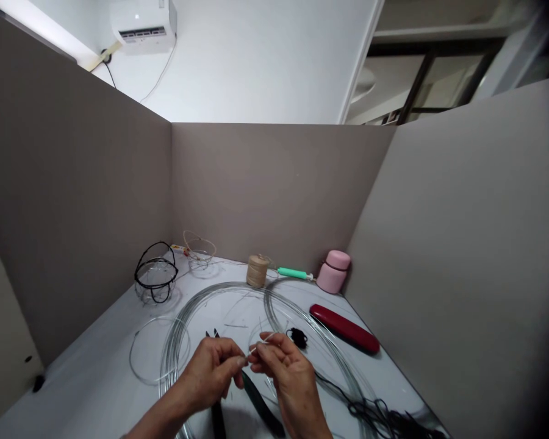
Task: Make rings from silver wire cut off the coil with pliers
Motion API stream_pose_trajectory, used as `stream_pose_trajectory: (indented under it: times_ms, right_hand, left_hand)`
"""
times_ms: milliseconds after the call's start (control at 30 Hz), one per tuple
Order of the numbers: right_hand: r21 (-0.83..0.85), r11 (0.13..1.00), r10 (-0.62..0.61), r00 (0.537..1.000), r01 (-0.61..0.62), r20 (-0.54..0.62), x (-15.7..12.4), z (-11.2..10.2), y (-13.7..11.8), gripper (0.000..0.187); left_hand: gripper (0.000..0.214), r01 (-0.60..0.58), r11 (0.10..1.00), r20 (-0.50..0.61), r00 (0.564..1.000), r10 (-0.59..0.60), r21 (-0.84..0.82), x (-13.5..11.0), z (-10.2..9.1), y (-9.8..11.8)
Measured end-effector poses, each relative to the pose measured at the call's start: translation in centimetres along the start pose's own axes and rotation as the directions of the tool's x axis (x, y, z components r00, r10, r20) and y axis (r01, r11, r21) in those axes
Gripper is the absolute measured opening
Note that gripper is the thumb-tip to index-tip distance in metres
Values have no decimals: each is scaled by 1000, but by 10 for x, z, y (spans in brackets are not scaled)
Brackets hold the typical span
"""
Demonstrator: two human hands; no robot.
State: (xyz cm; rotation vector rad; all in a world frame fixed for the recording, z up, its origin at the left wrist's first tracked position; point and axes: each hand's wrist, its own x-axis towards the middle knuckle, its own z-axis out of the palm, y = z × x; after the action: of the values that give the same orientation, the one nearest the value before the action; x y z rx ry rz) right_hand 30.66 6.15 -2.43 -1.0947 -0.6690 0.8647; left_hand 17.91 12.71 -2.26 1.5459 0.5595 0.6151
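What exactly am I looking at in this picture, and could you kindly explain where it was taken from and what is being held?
No machine is involved: these are a person's own bare hands, seen from a single camera worn on the head, looking forward and down. The right hand holds a short pale wire in its fingers, and the left hand is right beside it, though I cannot tell whether it grips the wire too. On the white table lie large coils of silver wire, black-handled pliers, a twine spool, a pink jar, a red case and a black wire basket. Grey partitions surround the table.
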Motion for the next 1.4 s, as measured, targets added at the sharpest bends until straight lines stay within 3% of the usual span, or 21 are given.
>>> stream_pose_trajectory:
  times_ms: [133, 267, 400, 533, 867, 1000, 1200, 1400]
  right_hand:
    - [-43, 998, -37, 999, 38, 33, 0, 1, 0, 31]
    - [-31, 998, -50, 999, 50, -16, 0, 1, 0, 29]
    - [44, 999, 11, 999, -12, 33, 0, 1, -2, 29]
    - [54, 998, 18, 997, -23, 81, 1, -1, -5, 30]
    - [38, 999, -34, 999, 34, -5, 0, 4, -6, 28]
    - [36, 999, -25, 999, 24, 22, 2, 0, -3, 27]
    - [92, 996, 1, 1000, 1, -22, 7, -7, -4, 28]
    - [-34, 999, 2, 999, -1, 34, 4, -7, -1, 33]
  left_hand:
    - [22, 17, 997, 17, 1000, -18, 73, 0, 2, 2]
    - [23, -28, 997, -12, 1000, 29, 75, -1, 3, 4]
    - [28, 18, 988, 76, 997, -6, -151, -2, 1, 4]
    - [23, 137, 898, 189, 980, -61, -418, -2, 1, -1]
    - [21, 236, 762, 221, 967, -125, -603, 0, 8, -9]
    - [20, 243, 774, 209, 967, -145, -585, -1, 8, -11]
    - [25, 120, 926, 123, 989, -80, -358, -6, 2, -10]
    - [26, 88, 965, 35, 996, -82, -247, -5, 5, -13]
